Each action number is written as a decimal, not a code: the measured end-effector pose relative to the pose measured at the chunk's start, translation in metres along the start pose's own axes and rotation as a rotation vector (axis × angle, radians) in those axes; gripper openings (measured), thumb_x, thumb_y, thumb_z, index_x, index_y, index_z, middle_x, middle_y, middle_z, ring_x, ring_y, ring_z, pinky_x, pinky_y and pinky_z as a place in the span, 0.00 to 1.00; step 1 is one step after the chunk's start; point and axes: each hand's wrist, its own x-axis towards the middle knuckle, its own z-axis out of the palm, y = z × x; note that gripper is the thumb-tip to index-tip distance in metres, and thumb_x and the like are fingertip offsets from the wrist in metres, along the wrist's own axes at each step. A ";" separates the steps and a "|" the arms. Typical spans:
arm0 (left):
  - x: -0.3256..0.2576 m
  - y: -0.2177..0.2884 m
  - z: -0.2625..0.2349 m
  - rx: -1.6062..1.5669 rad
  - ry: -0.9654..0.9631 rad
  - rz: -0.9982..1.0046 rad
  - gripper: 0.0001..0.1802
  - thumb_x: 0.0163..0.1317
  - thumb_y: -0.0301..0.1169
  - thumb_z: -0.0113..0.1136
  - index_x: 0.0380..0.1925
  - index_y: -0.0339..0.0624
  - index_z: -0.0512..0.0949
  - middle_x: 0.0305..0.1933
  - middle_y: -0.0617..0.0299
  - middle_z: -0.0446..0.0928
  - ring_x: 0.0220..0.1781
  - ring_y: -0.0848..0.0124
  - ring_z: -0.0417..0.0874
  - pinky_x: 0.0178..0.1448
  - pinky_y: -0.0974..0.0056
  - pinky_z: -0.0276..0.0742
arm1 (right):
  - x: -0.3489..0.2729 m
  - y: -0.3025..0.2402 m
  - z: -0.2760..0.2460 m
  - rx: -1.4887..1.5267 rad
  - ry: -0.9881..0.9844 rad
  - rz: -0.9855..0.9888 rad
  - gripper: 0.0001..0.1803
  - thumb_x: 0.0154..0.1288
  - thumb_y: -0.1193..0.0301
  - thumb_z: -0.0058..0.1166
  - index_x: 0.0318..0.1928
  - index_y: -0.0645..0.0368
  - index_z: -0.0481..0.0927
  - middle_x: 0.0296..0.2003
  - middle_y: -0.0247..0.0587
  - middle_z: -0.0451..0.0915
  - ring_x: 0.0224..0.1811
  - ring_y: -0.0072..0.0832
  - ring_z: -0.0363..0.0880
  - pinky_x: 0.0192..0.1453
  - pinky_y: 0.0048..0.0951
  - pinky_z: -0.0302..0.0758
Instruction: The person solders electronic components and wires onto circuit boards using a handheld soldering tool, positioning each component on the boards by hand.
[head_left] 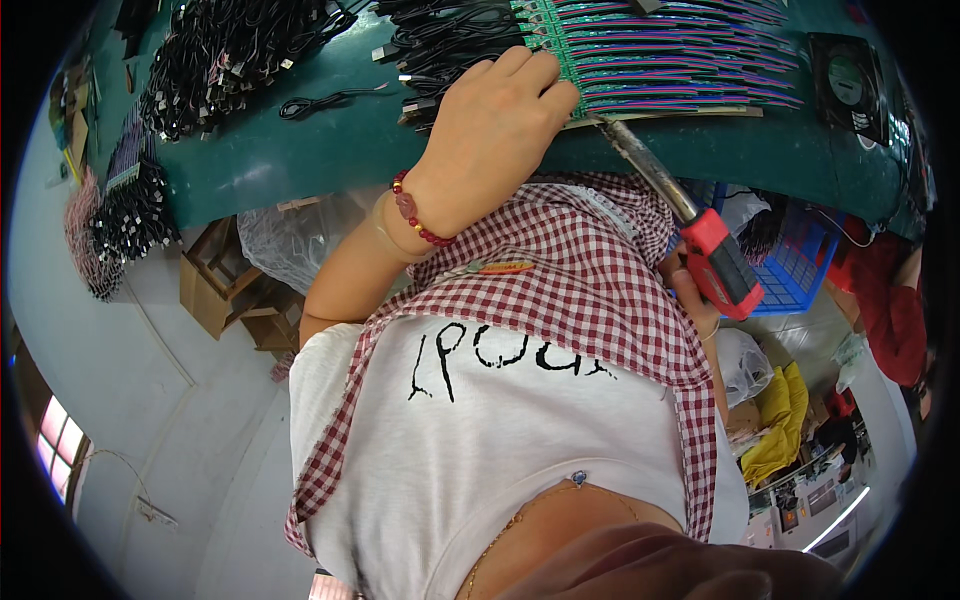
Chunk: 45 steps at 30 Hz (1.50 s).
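Observation:
My left hand (pixel 500 125) is closed over the near end of a row of small green circuit boards (pixel 548 30), its fingers curled down. Whatever lies between its fingertips is hidden from this view. On the left of the boards lie black cables with metal plugs (pixel 440 25); on their right run thin multicoloured wires (pixel 690 62) in parallel. My right hand (pixel 692 298), partly hidden, is wrapped round the red and black handle of a soldering iron (pixel 722 262). The iron's tip points up and left, close to my left fingers and the boards' near edge.
A heap of black cables (pixel 215 75) and a single coiled cable (pixel 325 102) lie on the green table (pixel 250 170). A black square object (pixel 848 88) stands at the right. Below are a blue crate (pixel 800 268), cardboard boxes (pixel 212 285) and another person's red clothing (pixel 890 320).

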 end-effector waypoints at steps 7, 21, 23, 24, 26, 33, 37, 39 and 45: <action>-0.001 0.001 0.000 0.019 0.000 -0.002 0.08 0.44 0.26 0.62 0.24 0.43 0.72 0.28 0.64 0.68 0.32 0.67 0.71 0.35 0.64 0.69 | 0.014 -0.005 -0.005 0.336 -0.062 -0.130 0.18 0.53 0.78 0.56 0.47 0.68 0.73 0.31 0.39 0.76 0.31 0.24 0.74 0.34 0.24 0.71; -0.001 0.002 -0.001 -0.001 0.015 -0.008 0.08 0.43 0.26 0.62 0.24 0.43 0.72 0.28 0.64 0.68 0.33 0.67 0.71 0.35 0.64 0.69 | -0.005 0.015 -0.012 -0.045 -0.039 0.074 0.15 0.51 0.81 0.58 0.42 0.66 0.76 0.34 0.40 0.79 0.35 0.25 0.77 0.40 0.26 0.73; 0.000 0.001 0.000 0.008 0.007 -0.004 0.08 0.44 0.26 0.62 0.24 0.43 0.72 0.28 0.64 0.68 0.32 0.67 0.71 0.35 0.64 0.69 | -0.002 0.006 -0.006 -0.070 -0.029 0.051 0.16 0.51 0.81 0.58 0.43 0.66 0.76 0.35 0.41 0.79 0.36 0.26 0.77 0.41 0.28 0.74; 0.000 0.001 0.000 0.016 0.000 -0.001 0.08 0.44 0.26 0.62 0.24 0.43 0.73 0.28 0.64 0.68 0.32 0.67 0.71 0.35 0.64 0.69 | -0.001 0.001 0.000 -0.004 0.073 -0.024 0.17 0.51 0.79 0.58 0.45 0.66 0.75 0.33 0.41 0.78 0.33 0.26 0.76 0.38 0.27 0.73; 0.000 0.002 0.001 0.021 -0.001 -0.003 0.08 0.44 0.26 0.61 0.24 0.43 0.73 0.28 0.64 0.68 0.32 0.67 0.71 0.35 0.64 0.69 | 0.003 -0.006 -0.001 0.060 0.175 -0.098 0.19 0.52 0.77 0.58 0.47 0.67 0.73 0.30 0.40 0.77 0.31 0.26 0.75 0.36 0.27 0.72; 0.008 0.001 0.001 -0.006 0.004 0.016 0.07 0.44 0.26 0.61 0.24 0.42 0.72 0.28 0.63 0.68 0.33 0.65 0.70 0.35 0.63 0.69 | 0.028 -0.044 -0.024 0.346 0.108 -0.348 0.24 0.61 0.61 0.50 0.52 0.65 0.64 0.18 0.33 0.63 0.20 0.21 0.61 0.24 0.21 0.60; 0.008 0.010 -0.009 -0.041 -0.056 -0.064 0.07 0.45 0.25 0.60 0.25 0.41 0.73 0.28 0.60 0.67 0.33 0.62 0.70 0.36 0.60 0.69 | 0.044 -0.061 -0.059 0.423 0.304 -0.571 0.22 0.65 0.62 0.45 0.53 0.64 0.64 0.20 0.33 0.63 0.21 0.20 0.60 0.25 0.21 0.60; 0.005 0.012 -0.013 -0.043 -0.073 -0.089 0.06 0.46 0.24 0.60 0.25 0.40 0.73 0.28 0.59 0.67 0.33 0.61 0.70 0.36 0.59 0.68 | 0.052 -0.072 -0.083 0.395 0.449 -0.644 0.20 0.66 0.64 0.44 0.53 0.64 0.64 0.20 0.35 0.64 0.21 0.21 0.61 0.24 0.22 0.61; 0.001 0.017 -0.014 -0.030 -0.039 -0.071 0.06 0.46 0.24 0.60 0.24 0.39 0.73 0.27 0.59 0.67 0.33 0.61 0.70 0.35 0.60 0.68 | 0.087 -0.067 -0.137 0.356 0.878 -0.797 0.14 0.64 0.70 0.47 0.47 0.66 0.68 0.18 0.35 0.68 0.17 0.21 0.65 0.21 0.22 0.64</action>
